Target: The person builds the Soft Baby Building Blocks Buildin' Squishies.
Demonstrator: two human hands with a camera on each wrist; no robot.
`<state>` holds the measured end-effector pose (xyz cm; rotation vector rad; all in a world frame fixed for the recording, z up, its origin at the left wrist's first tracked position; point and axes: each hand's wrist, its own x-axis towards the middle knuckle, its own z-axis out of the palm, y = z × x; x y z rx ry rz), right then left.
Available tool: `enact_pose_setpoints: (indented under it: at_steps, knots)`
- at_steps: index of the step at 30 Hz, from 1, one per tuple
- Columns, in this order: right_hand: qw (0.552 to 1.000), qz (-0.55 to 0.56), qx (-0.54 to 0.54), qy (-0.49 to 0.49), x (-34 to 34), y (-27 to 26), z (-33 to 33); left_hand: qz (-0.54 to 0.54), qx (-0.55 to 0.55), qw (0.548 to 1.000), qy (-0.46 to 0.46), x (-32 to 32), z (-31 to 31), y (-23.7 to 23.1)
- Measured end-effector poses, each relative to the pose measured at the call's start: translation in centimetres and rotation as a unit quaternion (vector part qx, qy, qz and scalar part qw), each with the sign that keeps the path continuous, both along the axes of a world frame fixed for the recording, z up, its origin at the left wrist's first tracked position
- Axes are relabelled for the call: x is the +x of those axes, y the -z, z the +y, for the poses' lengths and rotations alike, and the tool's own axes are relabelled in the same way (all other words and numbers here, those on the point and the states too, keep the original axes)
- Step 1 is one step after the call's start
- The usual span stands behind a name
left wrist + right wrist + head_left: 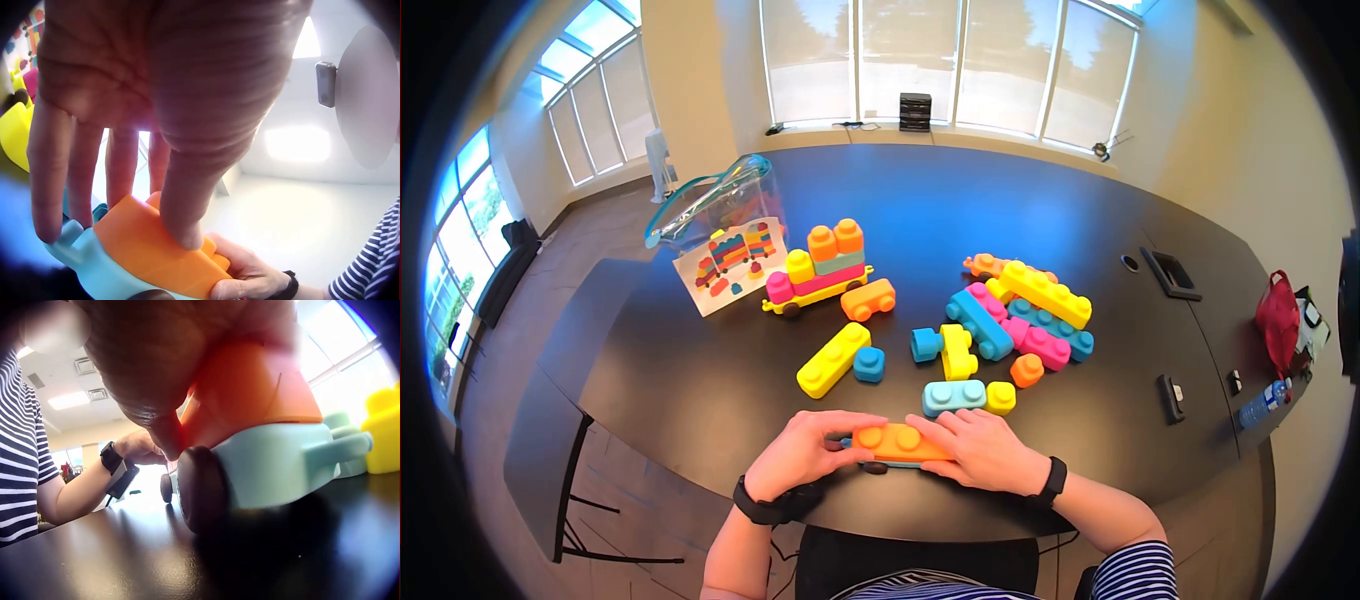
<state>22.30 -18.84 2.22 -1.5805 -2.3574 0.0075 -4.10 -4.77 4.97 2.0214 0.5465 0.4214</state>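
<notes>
Pressing or seating, by the look of it: head view has the orange block (887, 440) atop a light-blue wheeled base (275, 469), near the middle of the counter's (700, 370) near edge. Left grip (805, 455) holds its left end, right grip (990, 450) its right end, both narrowed round the block. To do it well, I'd push straight down, evenly at both ends, with the wheels steadied on the counter and fingertips off the seam; lopsided force could leave one end raised. Of the three, this one gives the layout best: picture card (735, 265) toward the far left edge, stacked wagon (820, 280) beside it. Hands hide much of block and base.

Left wrist view: shows the palm side, thumb pressed on the orange face and a fingertip at the base's notched end, which the head view mostly loses. Right fingers pinch the other end.

Right wrist view: low side-on, best for checking the seam; orange edge looks close on the base at this end. Also shows a dark wheel (203, 490) and the peg (340, 449) pointing toward a yellow block (382, 434); can't tell if the wheel touches the counter
</notes>
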Motion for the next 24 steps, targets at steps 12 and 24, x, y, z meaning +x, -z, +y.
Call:
enact_pose_setpoints:
  at_steps: [12, 24]
  knots:
    - [0.983, 0.168, -0.016, 0.070, 6.7, -5.3, 6.6, 0.018, 0.109, 0.994, -0.025, 0.1, 0.1, 1.1]
    - [0.993, -0.016, -0.092, 0.078, 6.9, -1.7, 14.5, -0.008, 0.138, 0.990, -0.035, 0.5, -0.7, 1.1]
